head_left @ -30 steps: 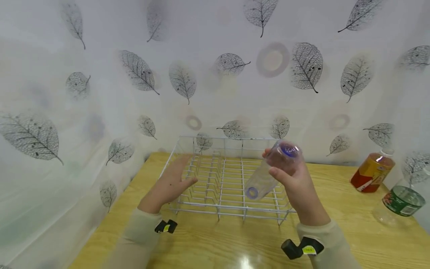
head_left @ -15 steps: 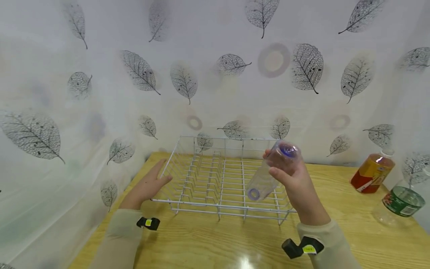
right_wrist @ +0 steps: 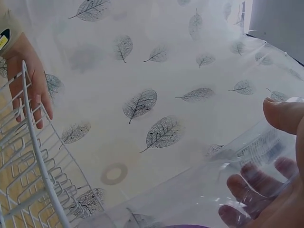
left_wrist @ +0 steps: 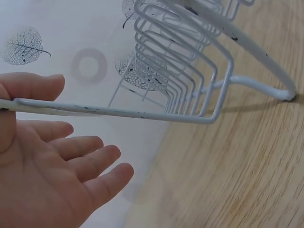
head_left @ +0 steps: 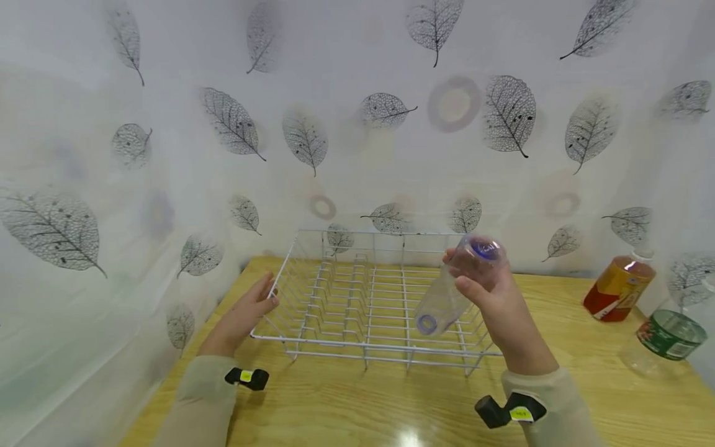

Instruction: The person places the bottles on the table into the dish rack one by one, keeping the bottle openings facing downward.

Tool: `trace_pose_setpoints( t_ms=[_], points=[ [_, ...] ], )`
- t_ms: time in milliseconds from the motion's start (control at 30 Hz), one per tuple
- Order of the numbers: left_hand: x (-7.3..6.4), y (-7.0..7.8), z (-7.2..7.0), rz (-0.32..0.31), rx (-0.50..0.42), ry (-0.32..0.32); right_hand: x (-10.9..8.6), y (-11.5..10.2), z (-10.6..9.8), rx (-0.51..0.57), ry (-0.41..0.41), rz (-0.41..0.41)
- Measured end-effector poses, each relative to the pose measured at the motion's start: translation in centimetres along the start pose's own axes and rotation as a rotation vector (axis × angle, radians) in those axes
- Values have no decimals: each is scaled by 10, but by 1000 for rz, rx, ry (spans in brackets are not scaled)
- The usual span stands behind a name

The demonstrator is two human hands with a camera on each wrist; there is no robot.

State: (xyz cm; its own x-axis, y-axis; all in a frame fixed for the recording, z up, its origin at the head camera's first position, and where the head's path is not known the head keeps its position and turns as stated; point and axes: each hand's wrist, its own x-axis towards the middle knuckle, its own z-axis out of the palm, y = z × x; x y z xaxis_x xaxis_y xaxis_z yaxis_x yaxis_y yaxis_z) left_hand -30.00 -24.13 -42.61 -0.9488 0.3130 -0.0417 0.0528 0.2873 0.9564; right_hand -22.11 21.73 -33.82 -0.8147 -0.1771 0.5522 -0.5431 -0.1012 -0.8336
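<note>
My right hand (head_left: 505, 313) grips a clear plastic bottle (head_left: 441, 301) that tilts over the right part of a white wire dish rack (head_left: 335, 342). The bottle's base with a blue-purple patch points up and right; its narrower end with a purple ring hangs low, over the rack. My left hand (head_left: 237, 320) is at the rack's left side. In the left wrist view the rack's top wire (left_wrist: 118, 113) runs between thumb and fingers, and the fingers (left_wrist: 102, 185) lie fairly straight below it. Through the bottle wall in the right wrist view, my right fingers (right_wrist: 256, 183) show curled.
The rack stands on a wooden table (head_left: 346, 403), with a row of bent wire dividers (head_left: 318, 298) on its left side. At the right stand a bottle with a red and yellow label (head_left: 619, 288) and a clear bottle with a green label (head_left: 672, 334). A leaf-print curtain (head_left: 363, 161) hangs behind.
My left hand has moved left, from over the rack to its outer left side, and now meets the left rim. My right hand and the bottle have hardly moved.
</note>
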Motion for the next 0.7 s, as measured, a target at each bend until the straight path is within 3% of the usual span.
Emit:
trace_pose_setpoints(
  t_ms=[133, 333, 700],
  points=[
    [1, 0, 2, 29, -22, -11, 1, -3, -6, -7, -23, -22],
    [0, 0, 3, 3, -52, 6, 4, -8, -3, -2, -58, -66],
    [3, -7, 6, 30, -165, -6, 37, -18, 11, -90, -117, -13]
  ],
)
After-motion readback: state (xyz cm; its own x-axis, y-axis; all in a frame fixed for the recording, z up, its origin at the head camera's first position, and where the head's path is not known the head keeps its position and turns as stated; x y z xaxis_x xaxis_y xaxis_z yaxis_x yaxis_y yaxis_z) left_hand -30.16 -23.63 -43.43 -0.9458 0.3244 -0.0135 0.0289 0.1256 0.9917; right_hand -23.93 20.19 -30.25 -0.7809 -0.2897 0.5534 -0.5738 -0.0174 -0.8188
